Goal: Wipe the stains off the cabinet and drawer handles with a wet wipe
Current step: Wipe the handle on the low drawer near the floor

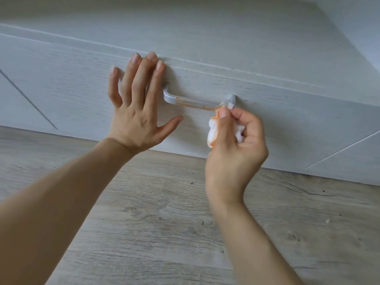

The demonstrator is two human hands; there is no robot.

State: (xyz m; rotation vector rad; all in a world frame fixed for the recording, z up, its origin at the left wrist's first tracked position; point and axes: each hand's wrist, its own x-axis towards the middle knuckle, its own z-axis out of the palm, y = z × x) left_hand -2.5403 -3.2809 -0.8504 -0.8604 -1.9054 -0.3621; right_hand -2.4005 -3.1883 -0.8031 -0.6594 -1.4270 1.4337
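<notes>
A silver bar handle (195,101) sits on a pale wood-grain drawer front (287,112). An orange stain runs along the handle's lower edge. My right hand (234,145) pinches a crumpled white wet wipe (213,130), smeared orange, against the handle's right end. My left hand (135,103) lies flat on the drawer front with fingers spread, just left of the handle's left end.
The top edge of the drawer front (226,68) runs above the handle, with another pale panel over it. Grey wood-look floor (164,223) lies below the cabinet. Diagonal grooves mark the panels at the far left (28,99) and right (341,151).
</notes>
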